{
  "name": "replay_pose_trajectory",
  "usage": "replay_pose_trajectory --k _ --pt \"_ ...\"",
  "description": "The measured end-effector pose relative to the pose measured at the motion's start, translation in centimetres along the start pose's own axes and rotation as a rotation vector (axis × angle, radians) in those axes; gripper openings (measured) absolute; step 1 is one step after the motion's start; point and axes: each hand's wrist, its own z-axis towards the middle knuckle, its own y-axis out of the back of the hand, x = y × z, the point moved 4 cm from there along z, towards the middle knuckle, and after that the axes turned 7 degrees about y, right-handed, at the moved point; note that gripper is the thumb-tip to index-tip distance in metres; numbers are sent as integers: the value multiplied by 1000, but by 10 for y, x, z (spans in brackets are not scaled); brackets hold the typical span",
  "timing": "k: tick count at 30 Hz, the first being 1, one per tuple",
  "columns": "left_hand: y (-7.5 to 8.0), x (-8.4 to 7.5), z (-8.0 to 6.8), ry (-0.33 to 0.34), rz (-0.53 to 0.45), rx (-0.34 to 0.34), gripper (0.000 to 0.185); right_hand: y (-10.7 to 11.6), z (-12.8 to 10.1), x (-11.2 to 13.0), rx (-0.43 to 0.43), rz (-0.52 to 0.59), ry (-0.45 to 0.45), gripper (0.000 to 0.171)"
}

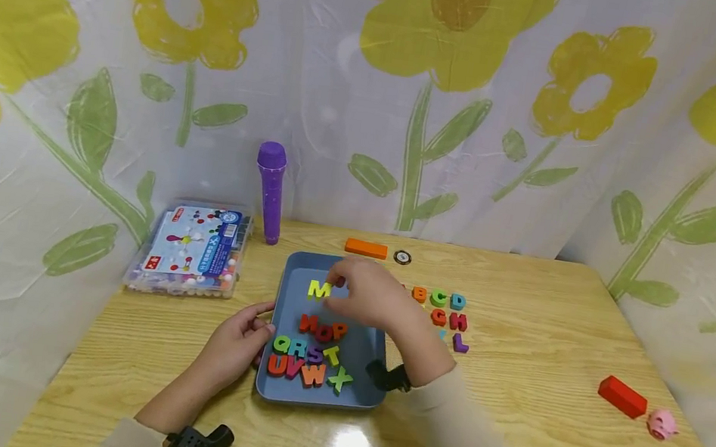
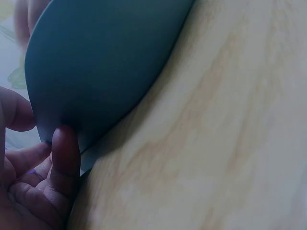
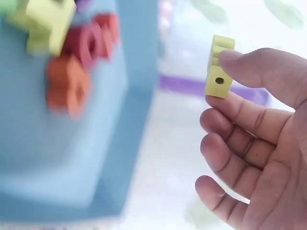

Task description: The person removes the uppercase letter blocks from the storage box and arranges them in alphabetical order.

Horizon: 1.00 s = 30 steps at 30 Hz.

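Observation:
A yellow letter M (image 1: 319, 290) is pinched between the thumb and forefinger of my right hand (image 1: 372, 294), over the upper part of a blue-grey tray (image 1: 357, 391). The right wrist view shows this yellow letter (image 3: 219, 76) edge-on, with a small round hole in its side. My left hand (image 1: 237, 340) grips the tray's left side, its fingers at the wall (image 2: 96, 76) in the left wrist view. Inside the tray lie a red N (image 1: 309, 323), an orange P (image 1: 339, 332), a green X (image 1: 340, 380) and several other coloured letters.
Right of the tray, rows of letters, such as a purple L (image 1: 461, 343), lie partly behind my right arm. A plastic case (image 1: 192, 250) and an upright purple microphone (image 1: 271, 192) stand back left. An orange block (image 1: 366, 248) lies behind the tray; a red block (image 1: 622, 397) sits far right.

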Motion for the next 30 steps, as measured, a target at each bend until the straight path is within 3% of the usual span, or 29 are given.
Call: replay_pose_trajectory --k 6,13,21,30 --pt "-1 -1 -1 -6 29 -11 50 26 -63 -36 -101 28 -86 23" --pt "0 -2 -1 -1 45 0 51 9 -112 -72 -24 29 -214 22" --pt "1 0 0 18 36 -1 51 -21 -115 -82 32 52 -237 16" --pt "0 -2 0 -1 31 3 51 -29 -112 -84 25 31 -271 19"
